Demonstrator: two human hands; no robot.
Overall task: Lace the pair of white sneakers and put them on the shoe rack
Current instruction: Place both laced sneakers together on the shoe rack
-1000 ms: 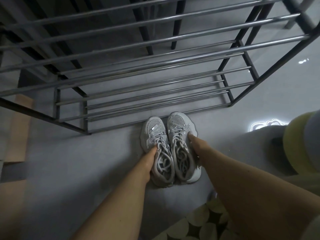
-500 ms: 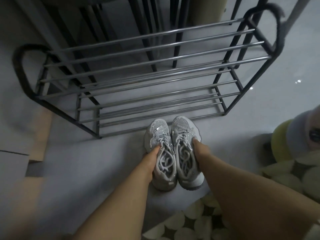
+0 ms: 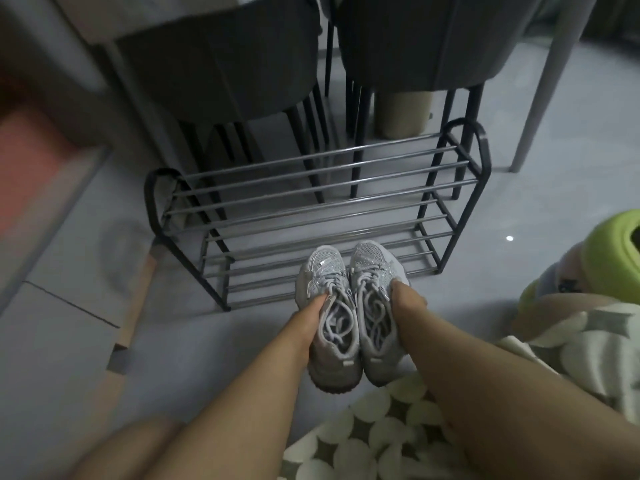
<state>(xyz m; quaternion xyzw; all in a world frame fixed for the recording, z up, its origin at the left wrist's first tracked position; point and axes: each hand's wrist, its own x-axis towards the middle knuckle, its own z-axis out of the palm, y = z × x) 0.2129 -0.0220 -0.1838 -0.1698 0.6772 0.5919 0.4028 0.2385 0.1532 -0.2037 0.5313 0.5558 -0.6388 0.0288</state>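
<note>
Two white laced sneakers sit side by side, toes pointing at the shoe rack (image 3: 311, 188). My left hand (image 3: 308, 315) grips the outer side of the left sneaker (image 3: 329, 306). The right sneaker (image 3: 375, 299) is held on its outer side by my right hand (image 3: 407, 301). The pair looks lifted slightly off the grey floor, heels toward me, just in front of the rack's lowest bars. The rack is black-framed with metal bars, and its tiers hold nothing.
Two dark chairs (image 3: 221, 64) stand right behind the rack. A green and beige cushion-like object (image 3: 602, 258) lies at the right. A patterned rug (image 3: 398, 438) is under my arms. A table leg (image 3: 533, 109) rises at the far right.
The view has pulled back and up from the rack, so the whole rack and the chairs show. Both hands kept their grip, and the sneakers seem raised off the floor.
</note>
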